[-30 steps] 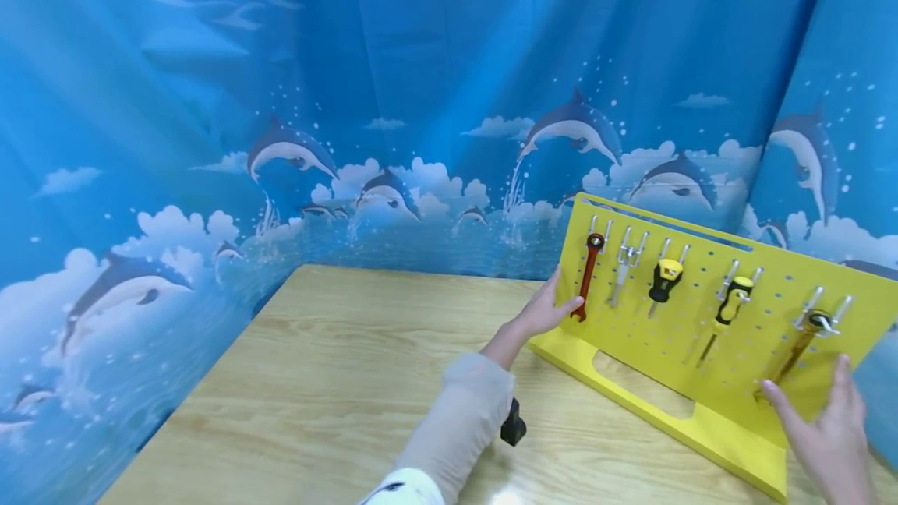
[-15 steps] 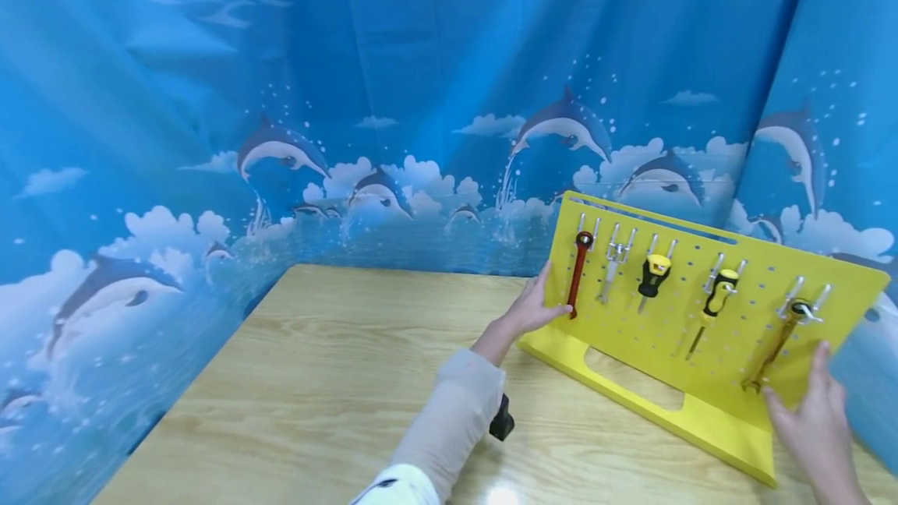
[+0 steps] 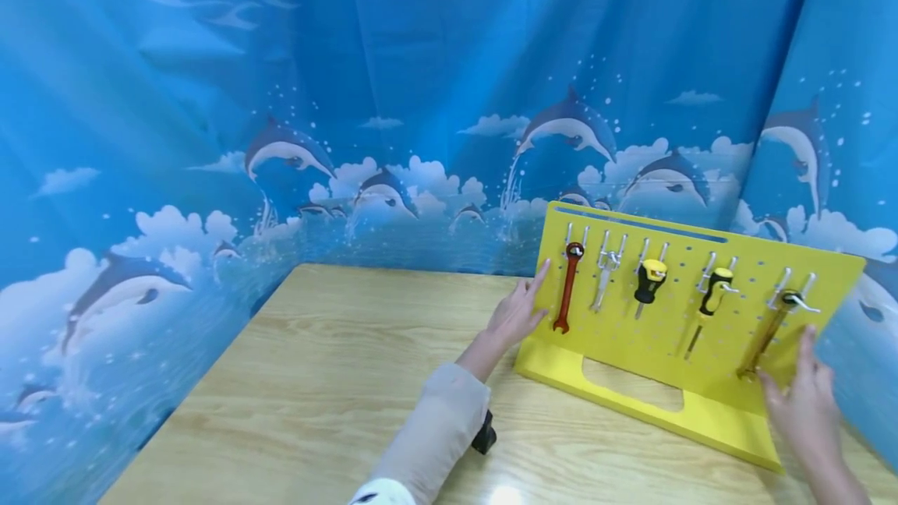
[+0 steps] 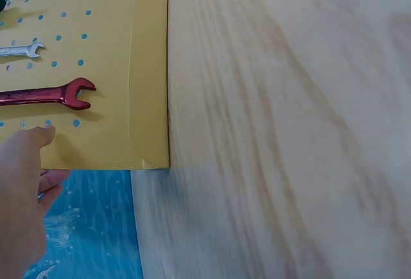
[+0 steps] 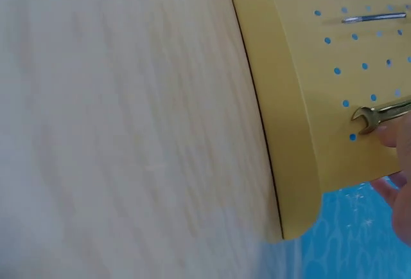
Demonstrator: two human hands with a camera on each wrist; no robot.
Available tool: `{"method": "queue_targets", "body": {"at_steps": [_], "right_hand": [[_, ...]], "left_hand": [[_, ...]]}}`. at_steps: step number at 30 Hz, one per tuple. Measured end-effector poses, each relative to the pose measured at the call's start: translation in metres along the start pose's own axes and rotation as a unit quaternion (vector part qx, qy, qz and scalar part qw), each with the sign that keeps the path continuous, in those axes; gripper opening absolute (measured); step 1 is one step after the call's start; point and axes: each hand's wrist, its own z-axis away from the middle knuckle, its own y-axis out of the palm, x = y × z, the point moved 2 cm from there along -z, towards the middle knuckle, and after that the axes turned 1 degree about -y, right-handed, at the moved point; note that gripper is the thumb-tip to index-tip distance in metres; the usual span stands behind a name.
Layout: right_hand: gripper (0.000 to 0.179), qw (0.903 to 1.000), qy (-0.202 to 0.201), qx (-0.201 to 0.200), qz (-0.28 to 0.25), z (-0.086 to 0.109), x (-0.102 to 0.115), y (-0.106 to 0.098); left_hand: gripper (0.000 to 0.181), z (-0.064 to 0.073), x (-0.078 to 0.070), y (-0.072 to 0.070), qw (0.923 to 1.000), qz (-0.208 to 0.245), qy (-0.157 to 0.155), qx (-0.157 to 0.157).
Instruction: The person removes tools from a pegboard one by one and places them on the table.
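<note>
A yellow pegboard stand (image 3: pixel 624 333) stands upright on the table at the right of the head view. My left hand (image 3: pixel 510 316) grips its left edge, with the thumb (image 4: pixel 40 136) on the front face and fingers behind. At the opposite edge, my right hand (image 3: pixel 803 404) holds on the same way, its thumb close to the gold wrench (image 3: pixel 772 333). From left to right on metal hooks hang a red wrench (image 3: pixel 567 291), a small silver wrench (image 3: pixel 602 283), a stubby yellow-black screwdriver (image 3: pixel 649 279), a longer yellow-black screwdriver (image 3: pixel 714 294) and the gold wrench.
The wooden table (image 3: pixel 316 380) stretches out left of the stand. Behind it hangs a blue curtain (image 3: pixel 421 100) printed with dolphins. A small black object (image 3: pixel 484 435) shows beside the left forearm.
Both hands have shifted the pegboard stand leftward, and its right end has swung away from me, so it faces me more squarely. The tools still hang on their hooks.
</note>
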Motion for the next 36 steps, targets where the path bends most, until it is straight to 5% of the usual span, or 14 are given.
{"method": "queue_targets", "body": {"at_steps": [7,24,36], "right_hand": [[0.081,0.9996,0.023,0.0,-0.017,-0.003,0.002,0.01],[0.084,0.9987,0.022,-0.031,-0.034,-0.002,0.014,0.024],[0.087,0.9985,0.001,-0.038,-0.04,0.002,0.032,0.035]], "left_hand": [[0.093,0.013,0.005,-0.007,0.9994,-0.001,0.017,-0.031],[0.095,0.033,0.013,-0.019,0.9965,0.056,-0.054,-0.031],[0.093,0.051,0.028,-0.032,0.996,0.062,-0.049,-0.041]]}}
